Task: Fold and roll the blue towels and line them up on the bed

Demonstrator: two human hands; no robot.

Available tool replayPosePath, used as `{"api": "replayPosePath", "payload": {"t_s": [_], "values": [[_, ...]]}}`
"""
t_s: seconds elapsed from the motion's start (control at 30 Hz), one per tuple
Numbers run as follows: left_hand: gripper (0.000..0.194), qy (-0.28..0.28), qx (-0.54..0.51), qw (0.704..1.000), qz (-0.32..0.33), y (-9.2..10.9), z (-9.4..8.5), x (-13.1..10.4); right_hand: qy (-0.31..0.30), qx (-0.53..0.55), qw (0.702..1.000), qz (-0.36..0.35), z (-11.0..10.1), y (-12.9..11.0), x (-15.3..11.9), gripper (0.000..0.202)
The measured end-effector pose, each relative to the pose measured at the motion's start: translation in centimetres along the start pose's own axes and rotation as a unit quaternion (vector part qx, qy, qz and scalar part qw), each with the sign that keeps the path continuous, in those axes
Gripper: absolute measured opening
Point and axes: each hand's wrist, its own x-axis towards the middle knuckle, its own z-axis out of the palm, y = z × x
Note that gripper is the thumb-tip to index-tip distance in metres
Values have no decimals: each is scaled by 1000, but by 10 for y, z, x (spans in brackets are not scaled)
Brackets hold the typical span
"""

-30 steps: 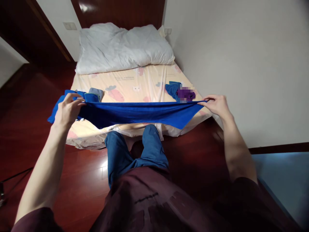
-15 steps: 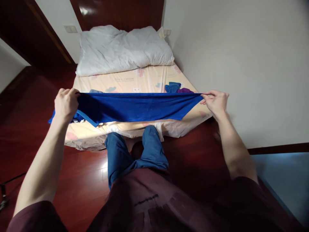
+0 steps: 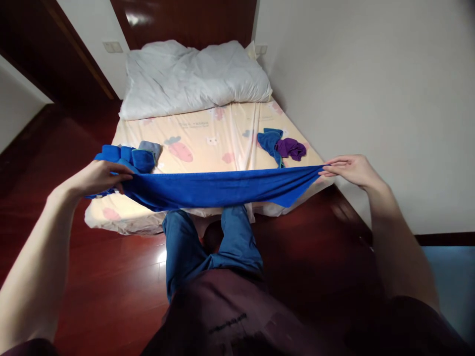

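Note:
A blue towel point(image 3: 222, 188) is stretched between my two hands above the near edge of the bed point(image 3: 208, 143). My left hand point(image 3: 96, 177) pinches its left end, and my right hand point(image 3: 349, 169) grips the right corner between thumb and fingers. The top edge runs nearly straight; the cloth below hangs in shallow folds. Beyond my left hand, rolled or folded blue cloths point(image 3: 128, 155) lie beside a grey cloth point(image 3: 150, 147). Farther right on the bed, a crumpled teal-blue cloth point(image 3: 270, 142) touches a purple cloth point(image 3: 292, 148).
A white quilt point(image 3: 196, 76) lies bunched at the head of the bed, against a dark wooden headboard point(image 3: 185, 22). A white wall point(image 3: 363, 89) stands on the right. Dark red wooden floor point(image 3: 111, 277) surrounds the bed's near end.
Both hands have come lower and nearer to me with the blue towel still stretched, and they are slightly farther apart. More of the cloths on the bed now shows behind it.

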Motion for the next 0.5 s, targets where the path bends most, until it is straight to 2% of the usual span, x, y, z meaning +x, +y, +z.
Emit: {"api": "replayPosePath", "payload": {"t_s": [0.1,0.2,0.27,0.37,0.5], "values": [[35,-108,31,991,-78,6,3,29,17,8,1000,17,15,-4,21,16],[18,-89,37,991,-91,13,18,61,29,17,999,13,43,-4,53,19],[16,-53,37,993,-95,17,30,83,39,10,999,-1,64,-4,80,19],[15,41,51,994,-85,22,41,114,92,-40,993,-65,91,-9,120,18],[24,195,62,978,-51,27,34,142,184,-80,965,-171,110,-27,156,9]]}}
